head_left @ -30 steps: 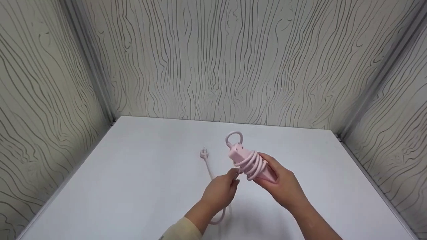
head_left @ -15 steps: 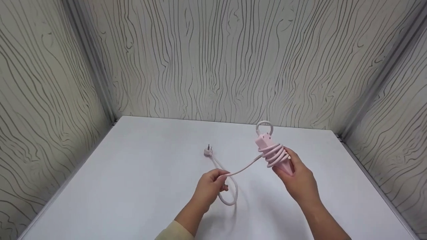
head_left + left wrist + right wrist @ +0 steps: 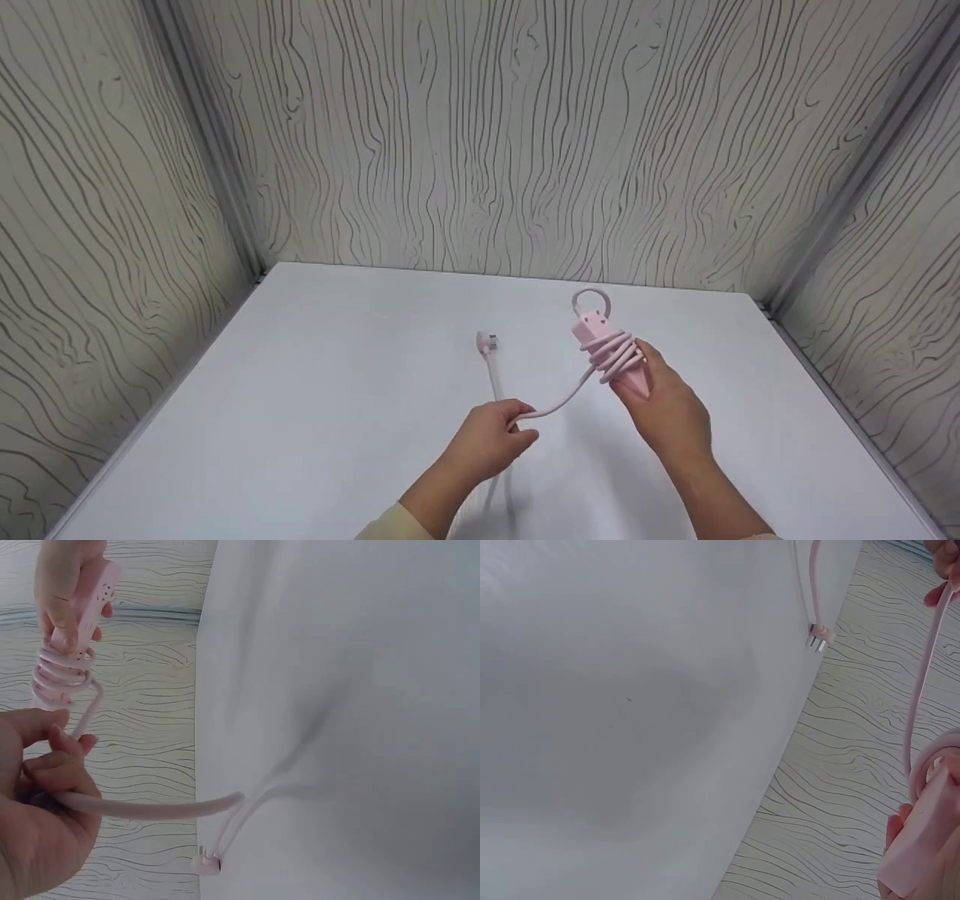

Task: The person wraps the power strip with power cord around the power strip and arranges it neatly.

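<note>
A pink power strip (image 3: 592, 328) is held above the table, its near end gripped by my right hand (image 3: 671, 409). Several turns of its pale pink cord (image 3: 619, 356) wrap round its middle, and a small cord loop stands up from its far end. To the left, my left hand (image 3: 491, 439) pinches the free cord between thumb and fingers. A short slack length (image 3: 559, 405) sags from that hand to the wraps. Beyond the left hand lies the plug (image 3: 487, 342), its prongs pointing right. In the left wrist view, the cord (image 3: 157, 808) runs out of the curled left fingers.
The white table (image 3: 337, 360) stretches under both hands. Wood-grain patterned panels (image 3: 480, 135) stand at the back and both sides, with grey metal posts (image 3: 202, 135) in the corners.
Both hands moved right and apart from a second ago, drawing a length of cord out between them. Over the last half second that length has slackened, and the plug has turned and shifted slightly right.
</note>
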